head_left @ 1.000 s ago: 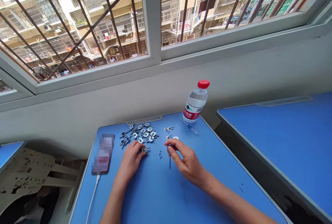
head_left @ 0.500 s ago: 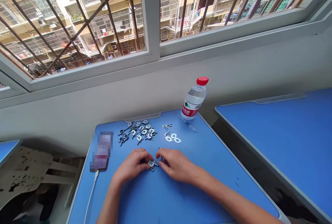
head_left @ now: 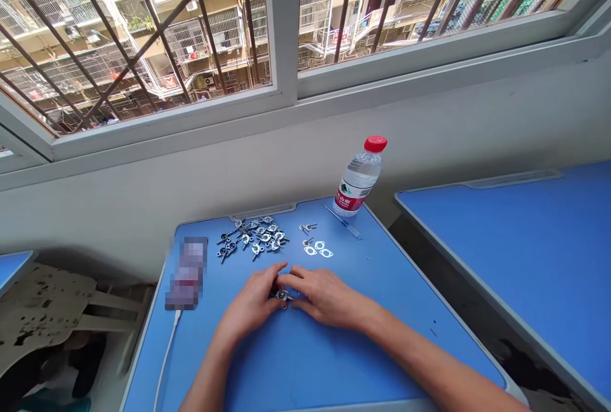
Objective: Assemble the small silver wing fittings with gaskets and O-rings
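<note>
My left hand (head_left: 252,305) and my right hand (head_left: 324,295) meet in the middle of the blue desk (head_left: 305,361). Both pinch one small metal part (head_left: 283,297) between their fingertips, just above the desk top. A pile of several similar metal parts (head_left: 252,238) lies behind the hands, toward the wall. To its right lie a few flat oval metal plates (head_left: 319,248) and a lone small part (head_left: 307,228).
A water bottle (head_left: 359,177) with a red cap stands at the desk's back right corner, a thin clear rod (head_left: 344,222) beside it. A phone (head_left: 187,272) on a white cable (head_left: 167,361) lies at the left. Another blue desk (head_left: 515,240) stands to the right.
My hands came together nearer to me and closed on one metal part. The thin dark tool my right hand held a second ago is out of sight. The camera tilted slightly.
</note>
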`<state>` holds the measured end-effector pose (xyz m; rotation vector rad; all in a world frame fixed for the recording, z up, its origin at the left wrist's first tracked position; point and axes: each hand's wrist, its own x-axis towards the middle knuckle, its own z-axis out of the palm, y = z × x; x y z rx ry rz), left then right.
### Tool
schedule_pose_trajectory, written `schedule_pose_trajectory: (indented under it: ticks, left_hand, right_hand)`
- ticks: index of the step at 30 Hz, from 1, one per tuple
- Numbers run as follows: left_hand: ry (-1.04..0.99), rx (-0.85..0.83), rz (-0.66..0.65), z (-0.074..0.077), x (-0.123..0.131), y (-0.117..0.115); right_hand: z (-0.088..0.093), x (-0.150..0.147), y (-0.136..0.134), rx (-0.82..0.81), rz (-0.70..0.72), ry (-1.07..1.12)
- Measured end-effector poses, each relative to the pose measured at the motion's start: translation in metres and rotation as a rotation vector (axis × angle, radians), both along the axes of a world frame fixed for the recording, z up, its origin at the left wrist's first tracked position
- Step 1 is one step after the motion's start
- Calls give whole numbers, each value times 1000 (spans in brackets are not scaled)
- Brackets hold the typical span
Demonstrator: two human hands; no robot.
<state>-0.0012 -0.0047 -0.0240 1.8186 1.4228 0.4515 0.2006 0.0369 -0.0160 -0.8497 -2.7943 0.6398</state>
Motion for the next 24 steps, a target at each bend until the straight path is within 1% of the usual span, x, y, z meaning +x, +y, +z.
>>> schedule_pose_trajectory:
  ticks: [4,11,17,24]
  left_hand:
    - [-58,-12,-31,-2,-1,1]
    - [-45,4,-1,-1,-2,3]
    - [-40,23,-31,0,-2,1]
    - [-31,38,-37,5,2,5]
  right_hand:
    - [-1,-2,0,21,48,-35]
    - [-6,-7,-2,34,26,-23]
    - [-11,-8,0,75,46,-49]
    - [-6,-3,5,-26,34,-26]
